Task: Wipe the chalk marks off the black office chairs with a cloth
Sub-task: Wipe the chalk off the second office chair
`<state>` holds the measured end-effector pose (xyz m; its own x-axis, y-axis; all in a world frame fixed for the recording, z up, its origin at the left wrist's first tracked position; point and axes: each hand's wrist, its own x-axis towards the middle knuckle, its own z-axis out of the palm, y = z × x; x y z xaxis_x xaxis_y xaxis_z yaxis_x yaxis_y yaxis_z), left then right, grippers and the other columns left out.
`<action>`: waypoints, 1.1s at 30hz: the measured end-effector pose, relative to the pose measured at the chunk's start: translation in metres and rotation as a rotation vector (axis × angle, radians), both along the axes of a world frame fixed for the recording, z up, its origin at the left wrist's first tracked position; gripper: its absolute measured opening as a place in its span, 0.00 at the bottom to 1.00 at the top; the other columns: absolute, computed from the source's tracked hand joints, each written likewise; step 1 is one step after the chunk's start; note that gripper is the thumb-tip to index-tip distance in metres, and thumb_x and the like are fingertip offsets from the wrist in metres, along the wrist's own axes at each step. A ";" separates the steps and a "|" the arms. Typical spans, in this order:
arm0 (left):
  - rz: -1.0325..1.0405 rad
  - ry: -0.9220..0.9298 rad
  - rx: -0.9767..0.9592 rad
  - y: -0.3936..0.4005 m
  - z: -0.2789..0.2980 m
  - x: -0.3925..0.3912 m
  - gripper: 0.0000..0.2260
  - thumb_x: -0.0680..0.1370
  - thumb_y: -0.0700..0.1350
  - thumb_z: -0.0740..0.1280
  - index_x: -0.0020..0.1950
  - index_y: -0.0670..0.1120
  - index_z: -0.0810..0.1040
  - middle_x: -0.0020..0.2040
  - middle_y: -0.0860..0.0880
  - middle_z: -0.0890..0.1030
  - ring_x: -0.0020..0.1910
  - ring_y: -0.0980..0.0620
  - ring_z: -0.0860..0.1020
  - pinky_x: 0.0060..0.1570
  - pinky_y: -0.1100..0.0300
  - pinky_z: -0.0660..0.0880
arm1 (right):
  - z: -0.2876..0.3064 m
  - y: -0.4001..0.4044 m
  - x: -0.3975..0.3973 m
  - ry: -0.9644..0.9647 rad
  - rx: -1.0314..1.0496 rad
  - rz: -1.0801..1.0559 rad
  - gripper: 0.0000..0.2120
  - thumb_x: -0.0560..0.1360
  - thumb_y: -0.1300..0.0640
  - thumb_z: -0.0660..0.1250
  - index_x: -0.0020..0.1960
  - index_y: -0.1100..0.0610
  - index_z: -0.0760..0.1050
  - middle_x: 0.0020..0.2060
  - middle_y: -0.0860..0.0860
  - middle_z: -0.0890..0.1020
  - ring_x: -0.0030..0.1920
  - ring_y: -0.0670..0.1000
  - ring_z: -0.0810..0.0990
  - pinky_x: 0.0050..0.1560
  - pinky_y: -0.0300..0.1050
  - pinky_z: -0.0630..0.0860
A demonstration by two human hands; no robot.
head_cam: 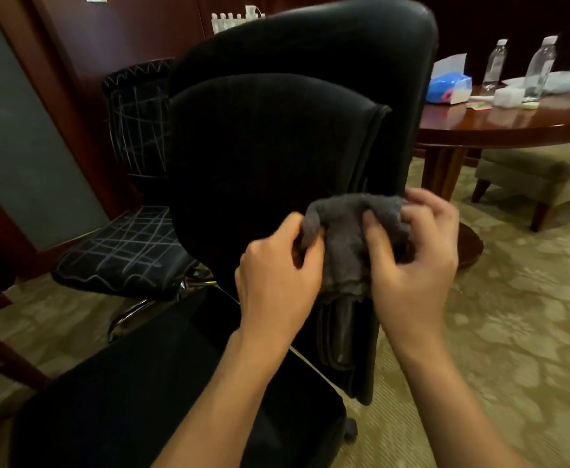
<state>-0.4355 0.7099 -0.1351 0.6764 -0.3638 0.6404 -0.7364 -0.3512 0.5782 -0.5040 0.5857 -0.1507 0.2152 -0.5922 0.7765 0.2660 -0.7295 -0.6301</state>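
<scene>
Both hands, left hand and right hand, pinch our grey cloth, refolding it; next we wipe the chalked chair.

Near chair: plain black, no marks visible. Cloth: dark grey. Far-left chair: black, crossed with white chalk lines in a rough grid, zigzag along top edge. Table, right: glossy red-brown wood. Tissue pack: blue. Carpet: olive-tan, pale blotchy pattern.
</scene>
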 end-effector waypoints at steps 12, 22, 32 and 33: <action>0.087 -0.050 0.044 0.019 -0.038 -0.004 0.14 0.79 0.47 0.69 0.38 0.56 0.67 0.25 0.57 0.67 0.26 0.59 0.72 0.27 0.69 0.60 | -0.027 0.027 -0.026 0.102 -0.050 -0.034 0.04 0.77 0.56 0.71 0.46 0.56 0.80 0.32 0.40 0.72 0.32 0.43 0.71 0.33 0.47 0.72; 0.071 0.030 0.240 0.042 -0.129 -0.028 0.07 0.80 0.54 0.61 0.44 0.53 0.72 0.32 0.55 0.76 0.30 0.56 0.78 0.27 0.53 0.74 | -0.139 0.053 -0.063 0.489 0.218 0.114 0.13 0.76 0.58 0.72 0.43 0.45 0.68 0.29 0.46 0.76 0.27 0.46 0.75 0.26 0.36 0.66; -0.045 0.133 -0.106 0.024 -0.107 -0.023 0.07 0.82 0.46 0.63 0.45 0.49 0.77 0.34 0.56 0.76 0.33 0.57 0.78 0.32 0.63 0.73 | -0.098 0.052 -0.062 0.300 0.278 0.214 0.02 0.78 0.54 0.68 0.47 0.50 0.75 0.37 0.44 0.80 0.34 0.45 0.79 0.31 0.39 0.75; -0.056 0.133 -0.111 0.021 -0.101 -0.020 0.07 0.82 0.45 0.64 0.45 0.47 0.78 0.34 0.56 0.76 0.33 0.56 0.78 0.31 0.64 0.72 | -0.091 0.053 -0.060 0.283 0.286 0.232 0.02 0.78 0.53 0.67 0.47 0.50 0.75 0.37 0.44 0.79 0.34 0.46 0.79 0.31 0.39 0.75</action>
<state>-0.4553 0.7310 -0.2357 0.7387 -0.3354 0.5847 -0.6672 -0.2404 0.7050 -0.5642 0.6391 -0.2415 0.5477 -0.6850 0.4804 0.1900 -0.4574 -0.8687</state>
